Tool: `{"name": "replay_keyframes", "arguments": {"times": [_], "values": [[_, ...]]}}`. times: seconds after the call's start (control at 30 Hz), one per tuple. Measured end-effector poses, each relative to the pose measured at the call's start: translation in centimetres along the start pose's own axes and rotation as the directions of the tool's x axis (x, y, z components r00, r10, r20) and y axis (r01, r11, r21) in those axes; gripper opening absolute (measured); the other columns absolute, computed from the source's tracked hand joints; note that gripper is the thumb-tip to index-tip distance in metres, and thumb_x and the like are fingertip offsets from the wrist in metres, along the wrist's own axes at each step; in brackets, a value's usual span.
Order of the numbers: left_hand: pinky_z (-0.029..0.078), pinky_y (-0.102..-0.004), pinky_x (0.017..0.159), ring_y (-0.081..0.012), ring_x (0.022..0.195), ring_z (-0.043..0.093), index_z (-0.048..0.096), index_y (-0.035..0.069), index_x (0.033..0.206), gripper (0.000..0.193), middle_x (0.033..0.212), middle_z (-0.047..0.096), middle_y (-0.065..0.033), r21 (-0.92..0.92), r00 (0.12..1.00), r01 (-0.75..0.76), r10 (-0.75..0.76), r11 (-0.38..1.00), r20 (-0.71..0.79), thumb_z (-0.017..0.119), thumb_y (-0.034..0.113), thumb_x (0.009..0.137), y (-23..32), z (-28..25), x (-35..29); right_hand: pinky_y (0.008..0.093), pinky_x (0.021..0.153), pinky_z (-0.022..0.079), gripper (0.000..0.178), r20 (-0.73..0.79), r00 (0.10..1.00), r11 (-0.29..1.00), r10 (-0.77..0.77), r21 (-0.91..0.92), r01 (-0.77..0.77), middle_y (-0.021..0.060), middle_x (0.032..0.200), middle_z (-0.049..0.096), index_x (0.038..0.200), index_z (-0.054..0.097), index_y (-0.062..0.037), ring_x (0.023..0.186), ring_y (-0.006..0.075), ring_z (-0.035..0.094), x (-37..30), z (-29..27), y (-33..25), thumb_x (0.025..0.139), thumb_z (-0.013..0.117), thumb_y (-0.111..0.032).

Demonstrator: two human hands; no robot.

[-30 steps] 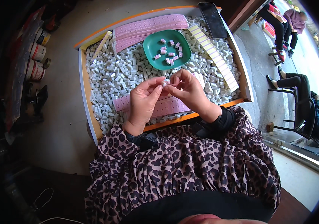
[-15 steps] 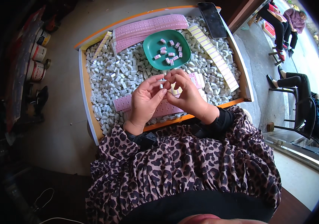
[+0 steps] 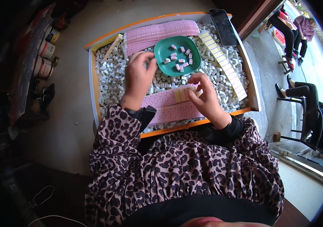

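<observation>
My left hand [image 3: 138, 77] is raised over the left part of the tray, beside the left rim of a green plate [image 3: 160, 67]. Its thumb and forefinger are bent and apart, with nothing visible between them. On the plate lie several small pink-and-white blocks [image 3: 182, 49]. My right hand [image 3: 208, 99] hovers above the right end of some pink printed sheets [image 3: 169, 114], fingers curled and thumb apart from the forefinger. Something pale shows near its fingertips, too small to make out. A pale yellow strip [image 3: 181, 95] lies on the sheets beside that hand.
Many small grey-white blocks [image 3: 110, 85] fill the orange-edged tray [image 3: 92, 75]. A stack of pink sheets [image 3: 142, 38], a long yellow strip [image 3: 223, 64] and a black phone [image 3: 223, 28] rest on them. Cans [image 3: 47, 49] stand left; seated people [image 3: 304, 28] are outside, right.
My hands were together over the near sheets and have parted. The left has moved up and left to the plate's side; the right has shifted right. The whole view has shifted slightly.
</observation>
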State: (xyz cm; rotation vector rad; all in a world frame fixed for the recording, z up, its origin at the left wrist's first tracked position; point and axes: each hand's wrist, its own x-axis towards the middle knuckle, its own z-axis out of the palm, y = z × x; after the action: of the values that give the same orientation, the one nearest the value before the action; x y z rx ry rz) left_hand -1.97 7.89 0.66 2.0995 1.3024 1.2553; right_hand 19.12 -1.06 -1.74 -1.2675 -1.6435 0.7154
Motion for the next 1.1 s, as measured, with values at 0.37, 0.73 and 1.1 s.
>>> {"name": "replay_keyframes", "arguments": {"times": [0.37, 0.73, 1.1], "values": [[0.046, -0.037, 0.081, -0.0298, 0.087, 0.055, 0.066, 0.005, 0.092, 0.017, 0.088, 0.059, -0.0112, 0.57, 0.963, -0.201, 0.053, 0.797, 0.266, 0.065, 0.004, 0.075, -3.4, -2.9, -1.1, 0.0372, 0.074, 0.046, 0.021, 0.176, 0.97, 0.946, -0.171, -0.246, 0.211, 0.0103, 0.097, 0.055, 0.095, 0.059, -0.0061, 0.092, 0.0302, 0.054, 0.7, 1.5, -0.9, 0.075, 0.068, -0.005], [0.047, -0.0213, 0.059, -0.0074, 0.065, 0.056, 0.063, 0.001, 0.106, 0.016, 0.082, 0.063, -0.0012, -0.456, 0.929, 0.367, -0.295, 0.811, 0.224, 0.056, 0.003, 0.091, 2.7, 0.4, -7.5, 0.0398, 0.071, 0.047, 0.018, 0.332, 0.907, 0.839, -0.258, -0.39, 0.381, 0.0088, 0.091, 0.053, 0.093, 0.06, -0.0052, 0.085, 0.0285, 0.055, 1.8, 2.5, -0.3, 0.075, 0.062, -0.008], [0.05, -0.0188, 0.072, -0.0061, 0.08, 0.059, 0.057, -0.003, 0.113, 0.024, 0.095, 0.062, -0.0027, -0.53, 0.846, 0.533, -0.425, 0.66, 0.322, 0.057, -0.005, 0.089, 0.9, 1.7, -9.5, 0.0365, 0.067, 0.05, 0.015, 0.444, 0.823, 0.769, -0.354, -0.362, 0.526, 0.0103, 0.086, 0.054, 0.089, 0.055, -0.0052, 0.08, 0.0289, 0.058, 1.0, 1.5, -0.5, 0.074, 0.06, -0.008]]}}
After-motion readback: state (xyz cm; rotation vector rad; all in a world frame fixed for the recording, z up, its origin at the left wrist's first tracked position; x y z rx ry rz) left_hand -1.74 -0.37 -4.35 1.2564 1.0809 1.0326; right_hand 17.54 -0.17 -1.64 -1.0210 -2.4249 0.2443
